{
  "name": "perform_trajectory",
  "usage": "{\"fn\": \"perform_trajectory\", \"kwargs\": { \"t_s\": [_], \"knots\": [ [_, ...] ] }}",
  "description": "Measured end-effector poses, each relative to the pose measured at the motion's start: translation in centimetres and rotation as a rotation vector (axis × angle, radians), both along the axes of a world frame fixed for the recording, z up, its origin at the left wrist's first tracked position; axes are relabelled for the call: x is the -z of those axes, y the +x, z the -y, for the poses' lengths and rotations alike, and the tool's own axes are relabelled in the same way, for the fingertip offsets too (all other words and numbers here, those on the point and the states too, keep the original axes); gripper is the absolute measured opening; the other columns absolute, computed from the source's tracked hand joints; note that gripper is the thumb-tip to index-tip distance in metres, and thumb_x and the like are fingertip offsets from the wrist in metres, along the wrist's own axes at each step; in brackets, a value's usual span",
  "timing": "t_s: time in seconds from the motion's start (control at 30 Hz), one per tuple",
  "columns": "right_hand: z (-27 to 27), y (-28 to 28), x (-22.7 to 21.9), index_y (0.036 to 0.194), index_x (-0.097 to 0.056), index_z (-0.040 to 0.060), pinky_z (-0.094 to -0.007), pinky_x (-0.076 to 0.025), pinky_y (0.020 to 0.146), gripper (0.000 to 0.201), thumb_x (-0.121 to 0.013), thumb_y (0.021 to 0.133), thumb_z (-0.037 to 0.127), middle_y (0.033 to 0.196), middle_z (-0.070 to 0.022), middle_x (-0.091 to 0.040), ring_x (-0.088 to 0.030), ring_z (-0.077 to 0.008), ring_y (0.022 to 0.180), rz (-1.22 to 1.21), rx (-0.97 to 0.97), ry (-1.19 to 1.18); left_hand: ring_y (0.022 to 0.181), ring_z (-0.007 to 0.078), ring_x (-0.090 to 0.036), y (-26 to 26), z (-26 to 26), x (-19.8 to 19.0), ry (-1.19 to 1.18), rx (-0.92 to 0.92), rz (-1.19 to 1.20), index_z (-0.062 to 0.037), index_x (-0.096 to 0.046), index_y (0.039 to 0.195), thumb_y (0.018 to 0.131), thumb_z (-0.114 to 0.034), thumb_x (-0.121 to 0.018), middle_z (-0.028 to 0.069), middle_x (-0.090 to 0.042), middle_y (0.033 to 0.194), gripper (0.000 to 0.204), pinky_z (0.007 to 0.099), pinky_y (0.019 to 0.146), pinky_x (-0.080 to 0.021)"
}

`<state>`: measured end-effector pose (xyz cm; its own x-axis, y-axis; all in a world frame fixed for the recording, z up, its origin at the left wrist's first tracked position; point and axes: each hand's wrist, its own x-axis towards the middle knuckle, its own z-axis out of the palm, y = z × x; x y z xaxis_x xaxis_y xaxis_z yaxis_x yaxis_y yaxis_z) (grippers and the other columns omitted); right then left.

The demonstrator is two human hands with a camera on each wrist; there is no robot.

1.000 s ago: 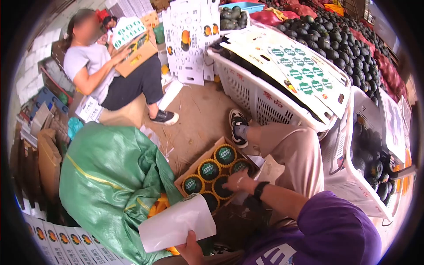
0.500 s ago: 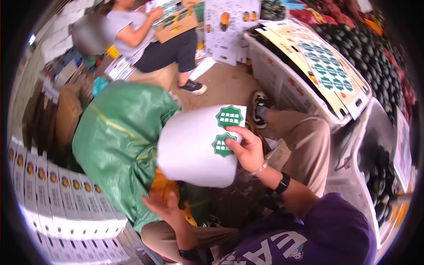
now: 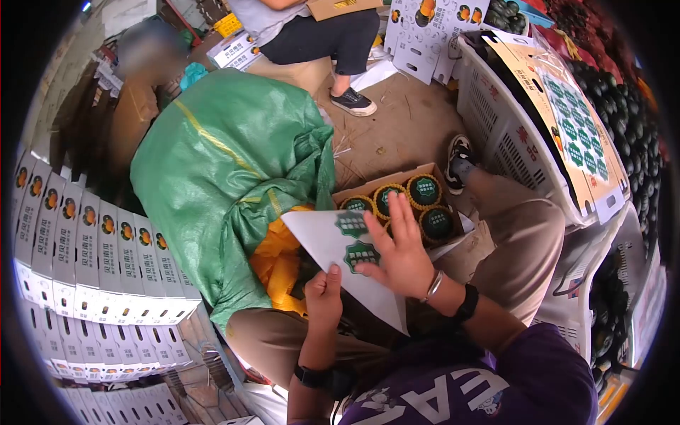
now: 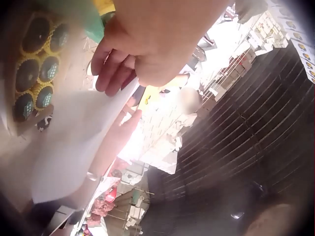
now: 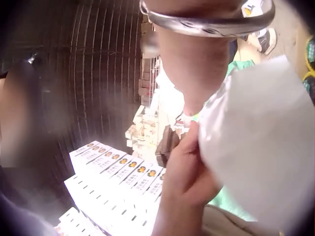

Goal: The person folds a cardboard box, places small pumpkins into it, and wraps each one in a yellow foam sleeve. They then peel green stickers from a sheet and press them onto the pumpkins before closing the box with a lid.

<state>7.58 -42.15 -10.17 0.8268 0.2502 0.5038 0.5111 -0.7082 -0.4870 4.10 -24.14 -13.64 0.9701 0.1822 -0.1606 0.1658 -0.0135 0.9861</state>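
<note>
My left hand (image 3: 324, 297) grips the near edge of a white sticker sheet (image 3: 319, 234), its thumb on top. Two green scalloped stickers (image 3: 360, 256) show near the sheet's right side. Over them, my right hand (image 3: 404, 251) has its fingers straight and spread, with the thumb right at the lower sticker. In the right wrist view the pale sheet (image 5: 261, 137) hangs beside the left hand (image 5: 187, 172). Beyond the sheet sits an open cardboard box (image 3: 397, 176) of small dark green pumpkins (image 3: 425, 189) in yellow nets, several bearing green stickers; the sheet partly hides it.
A big green sack (image 3: 227, 142) stands at the left, with orange-yellow material (image 3: 276, 258) by its opening. White cartons (image 3: 92, 248) are stacked at far left. A white crate (image 3: 496, 120) carries cardboard and another sticker sheet (image 3: 577, 127). A seated person's shoe (image 3: 353, 103) is ahead.
The right hand left a boxed pumpkin, then held the sheet while the left hand was off it. Now the left hand grips the sheet and the right fingers are straight. The head view has turned left.
</note>
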Motion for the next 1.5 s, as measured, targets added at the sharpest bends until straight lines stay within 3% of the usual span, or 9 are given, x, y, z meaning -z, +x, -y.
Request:
{"fn": "perform_trajectory", "kwargs": {
  "t_s": [0.13, 0.17, 0.43, 0.53, 0.67, 0.9, 1.0, 1.2, 1.5],
  "knots": [
    [-1.2, -1.0, 1.8, 0.12, -0.052, 0.0055, -0.0482, -0.04, 0.091, 0.049, -0.066, 0.08, 0.032, 0.121, -0.0191, -0.053, -0.052, -0.0333, 0.111, -0.341, -0.326, 0.048, 0.061, 0.0047, -0.045, 0.1, 0.7, -1.0, 0.043, 0.074, 0.165, 0.0014, -0.06, 0.076, 0.093, -0.022, -0.056, -0.0032, -0.056, 0.065, 0.029, 0.0234, 0.055, -0.039],
    [-1.8, -0.9, 2.2, 0.108, -0.058, 0.0057, -0.0446, -0.045, 0.079, 0.033, -0.06, 0.085, 0.028, 0.097, -0.0126, -0.063, -0.062, -0.0292, 0.086, -0.172, -0.322, 0.123, 0.061, 0.0047, -0.045, 0.0, 0.7, -1.3, 0.037, 0.083, 0.156, 0.0014, -0.06, 0.076, 0.093, -0.022, -0.056, -0.0032, -0.056, 0.065, 0.029, 0.0234, 0.055, -0.039],
    [0.1, 1.5, 6.2, 0.09, -0.066, 0.0011, -0.037, -0.05, 0.063, 0.02, -0.055, 0.086, 0.017, 0.077, -0.0191, -0.064, -0.062, -0.0316, 0.067, -0.949, -0.596, 0.457, 0.056, 0.0202, -0.056, 0.1, -0.6, -0.5, 0.458, 0.311, 0.015, 0.0027, -0.063, 0.084, 0.087, -0.014, -0.059, 0.0152, -0.059, 0.065, 0.017, 0.033, 0.055, -0.043],
    [1.6, 2.9, 13.3, 0.093, -0.067, 0.003, -0.0341, -0.05, 0.058, 0.019, -0.064, 0.082, 0.018, 0.075, -0.0132, -0.065, -0.064, -0.0235, 0.062, -1.252, -0.225, 0.876, 0.057, 0.0319, -0.059, 0.2, -1.3, 0.2, 0.623, 0.363, -0.025, 0.0032, -0.061, 0.082, 0.084, -0.013, -0.057, 0.0185, -0.06, 0.065, 0.017, 0.0375, 0.055, -0.044],
    [5.6, 6.7, 19.6, 0.072, -0.065, 0.0046, -0.0385, -0.051, 0.059, 0.013, -0.06, 0.076, 0.016, 0.069, -0.0126, -0.064, -0.064, -0.0291, 0.063, -0.314, 0.329, -0.051, 0.061, 0.0374, -0.06, 0.6, -1.2, -0.9, 0.852, 0.243, -0.053, 0.0043, -0.057, 0.083, 0.082, -0.011, -0.055, 0.0205, -0.059, 0.064, 0.016, 0.0424, 0.056, -0.045],
    [4.4, 5.0, 25.7, 0.077, -0.064, 0.004, -0.0388, -0.05, 0.078, 0.014, -0.059, 0.075, 0.017, 0.09, -0.0129, -0.062, -0.059, -0.029, 0.097, -0.019, 0.05, -0.469, 0.056, 0.0367, -0.059, 0.9, -1.2, -1.4, 0.841, 0.194, -0.086, 0.0038, -0.056, 0.081, 0.082, -0.012, -0.056, 0.0194, -0.058, 0.062, 0.016, 0.0418, 0.053, -0.045],
    [3.1, 4.8, 25.1, 0.092, -0.065, 0.0019, -0.0387, -0.045, 0.091, 0.024, -0.062, 0.077, 0.021, 0.102, -0.0147, -0.06, -0.054, -0.0315, 0.107, -0.478, -0.012, -0.463, 0.053, 0.0333, -0.058, 0.9, -1.4, -1.3, 0.753, 0.13, -0.084, 0.0038, -0.058, 0.085, 0.084, -0.013, -0.057, 0.0178, -0.058, 0.061, 0.017, 0.0387, 0.051, -0.043],
    [4.7, 7.1, 25.4, 0.127, -0.05, 0.0162, -0.0515, -0.024, 0.105, 0.055, -0.063, 0.078, 0.037, 0.137, -0.0115, -0.036, -0.026, -0.0357, 0.131, -0.472, 0.005, -0.51, 0.049, 0.0254, -0.055, 1.4, -1.3, -1.1, 0.676, 0.079, -0.031, 0.0028, -0.059, 0.089, 0.086, -0.012, -0.056, 0.0144, -0.055, 0.058, 0.015, 0.0344, 0.048, -0.04],
    [2.4, 7.4, 24.9, 0.13, -0.045, 0.0276, -0.0543, -0.024, 0.102, 0.056, -0.061, 0.078, 0.043, 0.137, -0.0121, -0.033, -0.028, -0.0378, 0.125, -0.587, 0.242, -0.451, 0.055, 0.0274, -0.056, 3.1, -1.5, -0.8, 0.626, -0.044, 0.016, 0.005, -0.056, 0.087, 0.084, -0.008, -0.052, 0.0169, -0.056, 0.064, 0.014, 0.0359, 0.053, -0.042]
  ]
}}
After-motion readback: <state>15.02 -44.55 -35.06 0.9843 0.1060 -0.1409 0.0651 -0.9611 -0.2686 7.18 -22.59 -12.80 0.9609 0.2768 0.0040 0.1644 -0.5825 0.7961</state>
